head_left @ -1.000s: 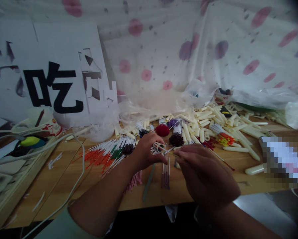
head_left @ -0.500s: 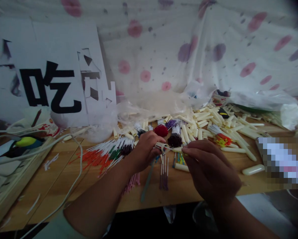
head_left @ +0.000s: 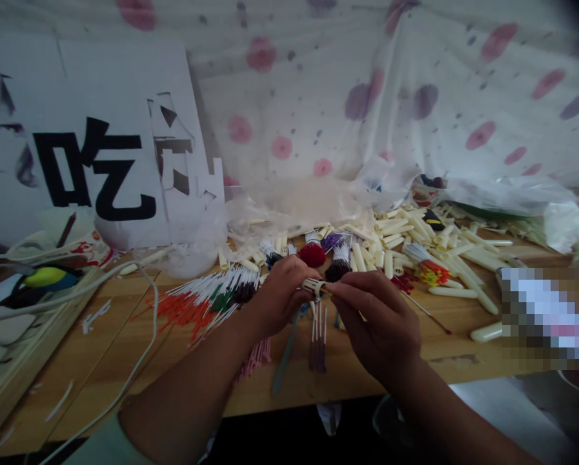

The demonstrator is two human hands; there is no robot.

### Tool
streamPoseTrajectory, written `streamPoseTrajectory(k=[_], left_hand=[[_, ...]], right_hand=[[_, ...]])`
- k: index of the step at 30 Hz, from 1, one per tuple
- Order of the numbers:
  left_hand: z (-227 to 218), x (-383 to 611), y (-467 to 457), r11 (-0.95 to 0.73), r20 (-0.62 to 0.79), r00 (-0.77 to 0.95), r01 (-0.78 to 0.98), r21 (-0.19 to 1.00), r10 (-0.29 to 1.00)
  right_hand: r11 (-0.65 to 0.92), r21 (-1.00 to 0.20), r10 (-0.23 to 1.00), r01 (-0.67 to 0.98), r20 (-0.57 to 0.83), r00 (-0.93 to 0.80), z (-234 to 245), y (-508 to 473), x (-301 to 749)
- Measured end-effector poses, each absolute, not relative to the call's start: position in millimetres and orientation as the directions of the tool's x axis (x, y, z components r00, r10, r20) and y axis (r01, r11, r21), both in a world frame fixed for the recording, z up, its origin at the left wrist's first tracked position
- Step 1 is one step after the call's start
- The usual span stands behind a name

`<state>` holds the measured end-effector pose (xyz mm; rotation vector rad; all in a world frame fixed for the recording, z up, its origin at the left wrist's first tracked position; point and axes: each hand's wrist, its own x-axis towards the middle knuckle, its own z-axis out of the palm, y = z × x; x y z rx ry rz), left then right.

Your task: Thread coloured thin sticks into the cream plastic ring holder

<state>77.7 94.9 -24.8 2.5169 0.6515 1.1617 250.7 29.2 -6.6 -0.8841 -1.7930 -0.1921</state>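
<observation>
My left hand (head_left: 280, 294) is closed around a short cream tube (head_left: 313, 286) with slots along its wall, its end pointing right. My right hand (head_left: 381, 316) pinches a small thin piece, mostly covered by the fingertips, right at the tube's end. How far it sits inside I cannot tell. Below the hands lie several purple-tipped white sticks (head_left: 318, 345) and a flat bluish-green strip (head_left: 285, 358). White sticks with orange ends (head_left: 185, 310) fan out beside my left hand. Behind the hands stand a red-topped bundle (head_left: 312, 254) and a dark-ended bundle (head_left: 338, 263).
Cream tubes (head_left: 405, 226) are heaped at the back right, near a red-and-yellow-ended bundle (head_left: 429, 266). A white cable (head_left: 157, 323) loops across the left of the wooden table (head_left: 366, 381). Clear plastic bags (head_left: 299, 200) and a white cut-out board (head_left: 110, 84) stand behind.
My right hand has moved left, bringing the thin piece with the pale yellow end up to the tube. A dark-red-tipped stick now shows on the table at right. My left hand is nearly still.
</observation>
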Motion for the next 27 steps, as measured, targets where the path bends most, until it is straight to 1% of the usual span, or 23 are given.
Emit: streamPoseTrajectory(k=[4,8,10,13,16,19,22,24,27], left_hand=[[-25,77,95,-0.849,0.622,0.583,0.294,0.438,0.523],[-27,76,96,-0.865,0.622,0.601,0.325,0.383,0.502],[-27,76,95,-0.873,0.629,0.605,0.344,0.347,0.488],[-26,76,94,-0.880,0.621,0.625,0.365,0.303,0.473],[-25,77,93,-0.873,0.612,0.626,0.395,0.285,0.483],[-25,77,93,-0.864,0.628,0.597,0.393,0.315,0.500],[-26,77,94,-0.859,0.649,0.563,0.328,0.393,0.512],[-26,76,95,-0.850,0.652,0.549,0.278,0.448,0.523],[-27,75,95,-0.841,0.660,0.534,0.221,0.494,0.528]], right_hand=[[0.699,-0.271,0.480,0.661,0.864,-0.154,-8,31,252],[0.695,-0.278,0.487,0.663,0.861,-0.149,-8,32,255],[0.693,-0.320,0.513,0.646,0.848,-0.131,-7,33,255],[0.686,-0.415,0.576,0.598,0.812,-0.097,-4,34,253],[0.663,-0.492,0.625,0.565,0.779,-0.054,-4,33,250],[0.641,-0.563,0.664,0.521,0.747,-0.011,-9,31,247],[0.651,-0.600,0.669,0.465,0.743,0.021,-12,26,249],[0.664,-0.592,0.658,0.457,0.753,0.018,-11,23,251],[0.680,-0.545,0.647,0.490,0.761,-0.053,-6,19,254]])
